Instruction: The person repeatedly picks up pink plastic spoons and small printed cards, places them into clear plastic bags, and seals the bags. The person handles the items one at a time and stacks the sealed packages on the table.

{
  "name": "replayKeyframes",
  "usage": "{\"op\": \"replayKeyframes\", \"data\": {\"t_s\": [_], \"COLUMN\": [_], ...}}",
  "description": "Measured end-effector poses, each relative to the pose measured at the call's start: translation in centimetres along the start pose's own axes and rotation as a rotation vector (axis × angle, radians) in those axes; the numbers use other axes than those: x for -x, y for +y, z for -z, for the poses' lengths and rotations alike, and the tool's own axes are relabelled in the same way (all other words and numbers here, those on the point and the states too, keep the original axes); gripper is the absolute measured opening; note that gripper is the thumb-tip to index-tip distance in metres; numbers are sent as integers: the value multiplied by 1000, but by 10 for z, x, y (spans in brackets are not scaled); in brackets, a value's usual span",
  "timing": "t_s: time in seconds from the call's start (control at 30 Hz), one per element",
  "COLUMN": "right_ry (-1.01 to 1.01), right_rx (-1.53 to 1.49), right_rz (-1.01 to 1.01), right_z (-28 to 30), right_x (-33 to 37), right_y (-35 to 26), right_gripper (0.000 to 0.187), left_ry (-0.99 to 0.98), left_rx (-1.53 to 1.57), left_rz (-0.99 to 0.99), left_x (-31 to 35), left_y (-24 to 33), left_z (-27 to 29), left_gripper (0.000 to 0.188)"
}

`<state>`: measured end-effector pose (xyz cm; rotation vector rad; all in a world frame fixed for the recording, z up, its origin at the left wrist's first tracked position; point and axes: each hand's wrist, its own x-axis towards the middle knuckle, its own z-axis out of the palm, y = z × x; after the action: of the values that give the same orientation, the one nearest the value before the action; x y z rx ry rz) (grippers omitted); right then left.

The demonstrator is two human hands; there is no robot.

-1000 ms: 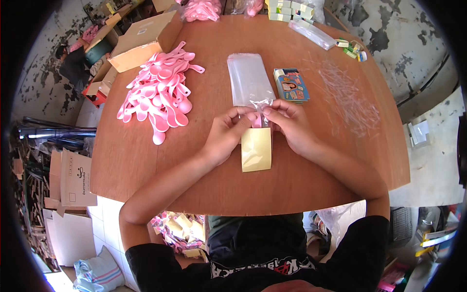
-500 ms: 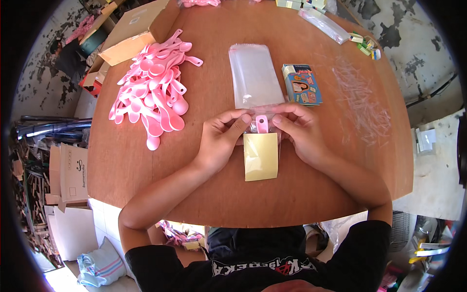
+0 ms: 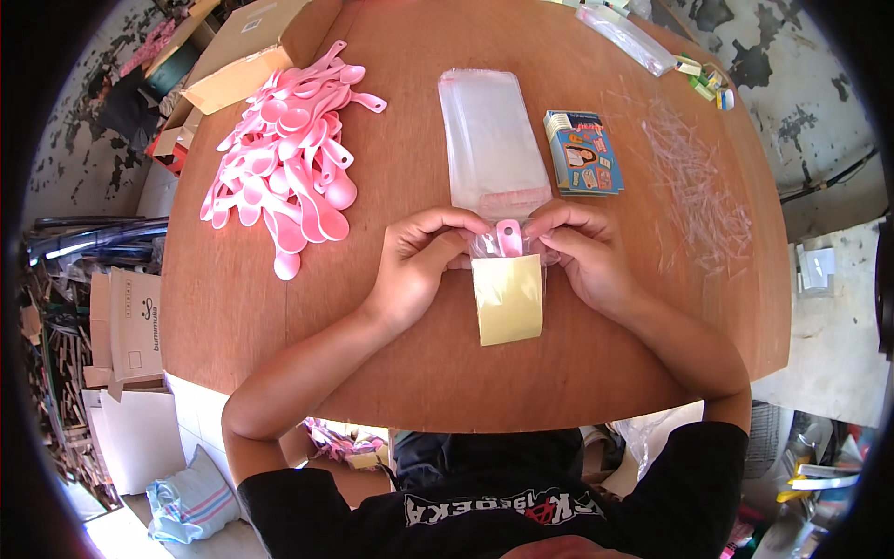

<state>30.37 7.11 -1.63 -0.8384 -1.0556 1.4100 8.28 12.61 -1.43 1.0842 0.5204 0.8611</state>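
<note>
Both my hands hold a clear plastic bag (image 3: 486, 246) by the corners of its top end, near the middle of the table. Inside the bag are a pink plastic spoon (image 3: 509, 238), its holed handle end showing, and a plain yellowish card (image 3: 508, 300) that hides the rest of the spoon. My left hand (image 3: 419, 256) pinches the left corner between thumb and fingers. At the right corner, my right hand (image 3: 589, 253) is closed the same way. Just beyond my fingers lies a stack of clear plastic bags (image 3: 494, 135), with a stack of blue printed cards (image 3: 583, 154) to its right.
A heap of pink spoons (image 3: 289, 158) covers the table's left side, beside an open cardboard box (image 3: 251, 51). Thin clear plastic strips (image 3: 698, 191) lie scattered on the right. A plastic packet (image 3: 626, 40) and small boxes (image 3: 706, 84) sit at the far right.
The bag's top flap, stretched out between my fingers earlier, no longer stands out beyond them. My hands and the bag have shifted slightly right, and the bag stack's pinkish end now shows.
</note>
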Motion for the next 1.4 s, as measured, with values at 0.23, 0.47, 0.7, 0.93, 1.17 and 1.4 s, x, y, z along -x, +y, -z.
{"op": "replayKeyframes", "data": {"t_s": [0.23, 0.47, 0.7, 0.93, 1.17, 1.4], "right_ry": [8, 25, -51, 24, 20, -1], "right_rx": [-25, -41, -15, 382, 1336, 1461], "right_rz": [-7, -4, -9, 89, 680, 303], "right_z": [-13, -8, -9, -19, -23, -16], "right_x": [-2, 1, 2, 8, -34, -58], "right_y": [-6, -10, -19, -18, -46, -39], "right_gripper": [11, 27, 20, 5, 13, 14], "left_ry": [1, 59, -527, -335, -791, -301], "left_rx": [-151, -451, -665, -1560, -586, -122], "left_rz": [12, -217, 354, 900, 386, -28], "left_x": [1, 37, 189, 298, 196, 38], "left_y": [8, 61, 130, -5, 103, 79], "left_z": [-3, 5, 39, 112, 17, -9], "left_gripper": [12, 38, 12, 53, 30, 19]}}
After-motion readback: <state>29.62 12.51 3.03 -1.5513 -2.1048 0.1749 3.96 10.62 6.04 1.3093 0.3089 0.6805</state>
